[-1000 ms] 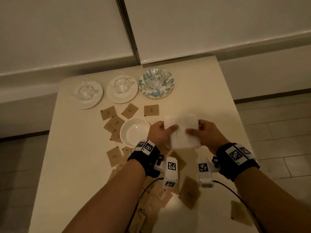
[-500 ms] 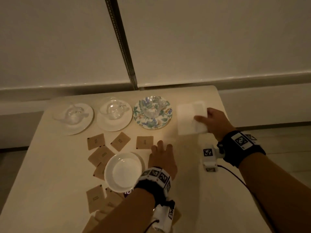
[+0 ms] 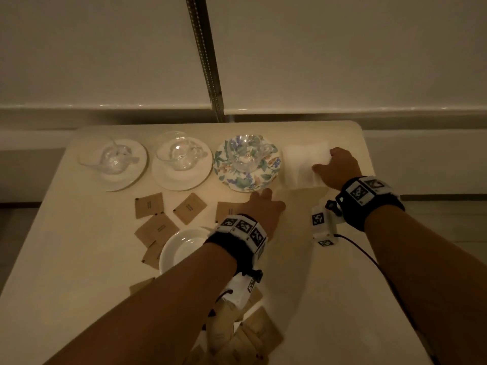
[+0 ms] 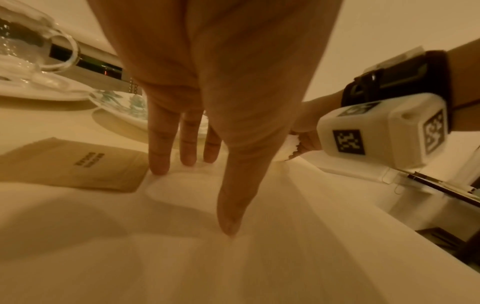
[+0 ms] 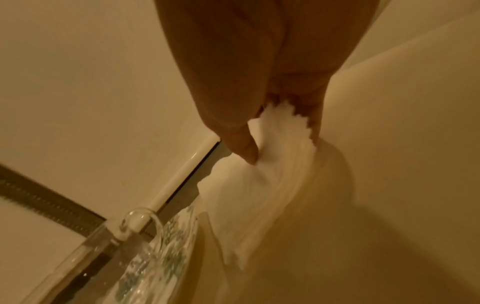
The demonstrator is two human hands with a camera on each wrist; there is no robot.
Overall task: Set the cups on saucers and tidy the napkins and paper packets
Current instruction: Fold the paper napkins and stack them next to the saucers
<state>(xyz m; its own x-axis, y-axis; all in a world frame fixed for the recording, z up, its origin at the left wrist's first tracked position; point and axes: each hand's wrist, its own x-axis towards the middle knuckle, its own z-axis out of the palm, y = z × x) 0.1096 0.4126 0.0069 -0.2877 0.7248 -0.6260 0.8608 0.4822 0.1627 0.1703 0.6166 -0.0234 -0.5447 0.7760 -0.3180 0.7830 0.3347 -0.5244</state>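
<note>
A white stack of napkins (image 3: pixel 303 164) lies at the table's far right corner, beside the floral saucer (image 3: pixel 232 180). My right hand (image 3: pixel 332 167) pinches its near right corner (image 5: pixel 283 127) between thumb and fingers. My left hand (image 3: pixel 263 206) rests flat on the table with straight fingers (image 4: pixel 158 160), just in front of the floral saucer and beside a brown packet (image 4: pixel 78 164). Three glass cups (image 3: pixel 181 154) stand on saucers along the far edge. Brown paper packets (image 3: pixel 189 208) lie scattered in the middle.
An empty white saucer (image 3: pixel 181 251) sits beneath my left forearm. More brown packets (image 3: pixel 253 335) lie heaped near the front edge. The table (image 3: pixel 79 259) ends just right of the napkins, and a wall ledge runs behind it.
My right hand carried the napkins from the table's middle to the far right corner. My left hand let go of them and now lies flat on the table.
</note>
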